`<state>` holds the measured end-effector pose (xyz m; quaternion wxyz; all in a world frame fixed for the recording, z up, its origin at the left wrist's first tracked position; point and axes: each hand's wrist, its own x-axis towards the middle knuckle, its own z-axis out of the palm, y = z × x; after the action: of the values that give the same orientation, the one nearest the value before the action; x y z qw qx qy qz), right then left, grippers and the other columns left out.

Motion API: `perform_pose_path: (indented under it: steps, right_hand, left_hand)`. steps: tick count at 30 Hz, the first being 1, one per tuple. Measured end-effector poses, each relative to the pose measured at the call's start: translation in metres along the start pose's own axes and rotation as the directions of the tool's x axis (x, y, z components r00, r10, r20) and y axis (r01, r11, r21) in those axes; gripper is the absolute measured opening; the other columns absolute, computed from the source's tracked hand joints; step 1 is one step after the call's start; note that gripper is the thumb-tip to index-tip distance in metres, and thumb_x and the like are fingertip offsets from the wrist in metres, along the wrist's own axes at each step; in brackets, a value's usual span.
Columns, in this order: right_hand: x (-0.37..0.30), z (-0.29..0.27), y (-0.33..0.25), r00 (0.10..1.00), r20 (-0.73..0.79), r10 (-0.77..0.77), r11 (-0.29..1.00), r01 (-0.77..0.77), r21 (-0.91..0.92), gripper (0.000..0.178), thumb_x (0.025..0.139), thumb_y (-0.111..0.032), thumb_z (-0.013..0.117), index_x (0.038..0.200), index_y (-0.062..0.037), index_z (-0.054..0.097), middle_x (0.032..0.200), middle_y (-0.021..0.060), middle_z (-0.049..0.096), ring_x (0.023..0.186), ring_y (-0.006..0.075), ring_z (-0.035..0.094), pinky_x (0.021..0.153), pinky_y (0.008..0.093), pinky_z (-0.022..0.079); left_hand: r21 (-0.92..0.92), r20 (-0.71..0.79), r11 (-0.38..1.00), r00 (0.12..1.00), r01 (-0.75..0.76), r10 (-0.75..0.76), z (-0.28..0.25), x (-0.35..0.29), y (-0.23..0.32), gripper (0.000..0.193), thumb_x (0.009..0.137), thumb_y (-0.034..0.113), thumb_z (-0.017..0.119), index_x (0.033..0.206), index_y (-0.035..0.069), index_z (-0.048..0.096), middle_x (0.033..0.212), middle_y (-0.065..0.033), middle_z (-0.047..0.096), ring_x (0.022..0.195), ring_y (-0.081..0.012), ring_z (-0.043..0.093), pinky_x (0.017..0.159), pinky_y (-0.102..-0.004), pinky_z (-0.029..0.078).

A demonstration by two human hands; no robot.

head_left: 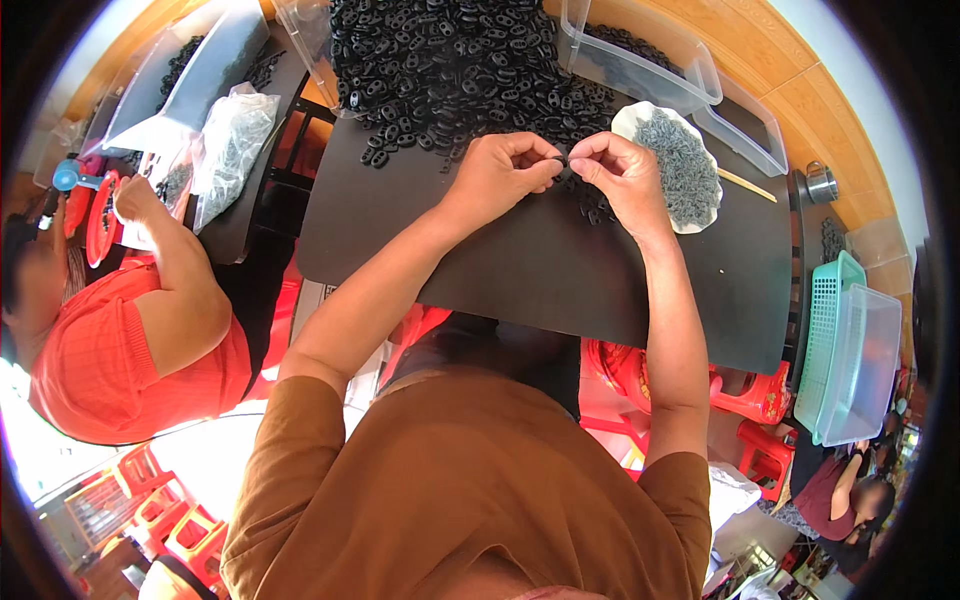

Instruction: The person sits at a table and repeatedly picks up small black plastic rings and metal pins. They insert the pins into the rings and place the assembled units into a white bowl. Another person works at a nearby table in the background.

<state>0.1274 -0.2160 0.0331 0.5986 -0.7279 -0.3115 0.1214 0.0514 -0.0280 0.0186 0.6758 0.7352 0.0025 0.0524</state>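
Over the dark table my left hand pinches a small black plastic piece between thumb and fingertips. My right hand meets it there, thumb and forefinger closed in a pinch at the piece; whatever those fingers hold is too small to make out. Just beyond both hands spreads a big heap of flat, oval black plastic pieces with holes. A few loose black pieces lie beneath my right hand. Right of it sits a white scalloped dish full of tiny grey metal-looking parts.
Clear plastic bins stand at the table's far right, near a thin wooden stick. A green basket holds a clear tub at right. At left, a person in red works at another table beside a plastic bag. Red stools surround.
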Motion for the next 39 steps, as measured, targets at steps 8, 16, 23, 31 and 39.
perform_pose_path:
  steps: [8,16,23,31,39]
  right_hand:
    - [-0.001,0.003,-0.002,1.000,-0.018,-0.007,1.000,0.007,-0.026,0.004,0.088,-0.002,0.071,0.090,-0.0022,0.068,0.085,-0.0005,0.069,0.080,0.0049,0.063,0.073,0.0216,0.051]
    - [0.000,0.004,0.001,0.999,-0.014,-0.030,0.999,0.030,-0.015,0.005,0.087,-0.001,0.071,0.090,-0.0030,0.067,0.085,-0.0007,0.069,0.080,0.0046,0.063,0.072,0.0215,0.051]
    - [-0.002,0.006,-0.005,0.999,-0.015,-0.030,0.986,0.027,-0.163,0.006,0.085,0.002,0.071,0.086,-0.0030,0.068,0.081,-0.0009,0.069,0.074,0.0041,0.063,0.067,0.0218,0.052]
    - [-0.002,0.009,0.000,0.997,0.010,-0.072,0.965,0.072,-0.252,0.007,0.084,0.003,0.070,0.088,-0.0020,0.069,0.082,-0.0005,0.071,0.075,0.0064,0.065,0.069,0.0233,0.053]
    - [-0.002,0.006,-0.008,0.997,-0.072,0.034,0.998,-0.037,-0.048,0.008,0.089,0.000,0.069,0.097,-0.0010,0.070,0.088,0.0028,0.071,0.081,0.0093,0.068,0.075,0.0252,0.056]
  left_hand:
    - [0.018,0.032,0.999,0.999,0.044,-0.044,-0.003,0.001,0.001,0.017,0.091,0.015,0.072,0.100,0.001,0.071,0.082,-0.0033,0.072,0.074,-0.0068,0.066,0.069,-0.0217,0.054]
    - [0.024,0.039,0.999,0.998,0.046,-0.047,-0.002,0.001,0.001,0.016,0.090,0.015,0.072,0.098,0.001,0.070,0.081,-0.0027,0.071,0.073,-0.0064,0.065,0.068,-0.0217,0.054]
    - [0.040,0.047,0.999,0.999,0.013,-0.015,-0.001,0.000,-0.004,0.012,0.090,0.013,0.071,0.094,0.001,0.070,0.080,-0.0022,0.071,0.073,-0.0063,0.065,0.067,-0.0217,0.054]
    - [0.042,0.036,0.999,0.999,0.024,-0.025,0.002,0.000,-0.006,0.011,0.089,0.009,0.069,0.085,-0.001,0.069,0.075,-0.0042,0.071,0.069,-0.0080,0.067,0.064,-0.0235,0.054]
    - [-0.124,0.082,0.987,0.993,0.098,-0.089,0.000,0.005,-0.008,0.013,0.093,0.011,0.068,0.097,-0.002,0.068,0.088,-0.0085,0.072,0.078,-0.0112,0.069,0.072,-0.0236,0.057]
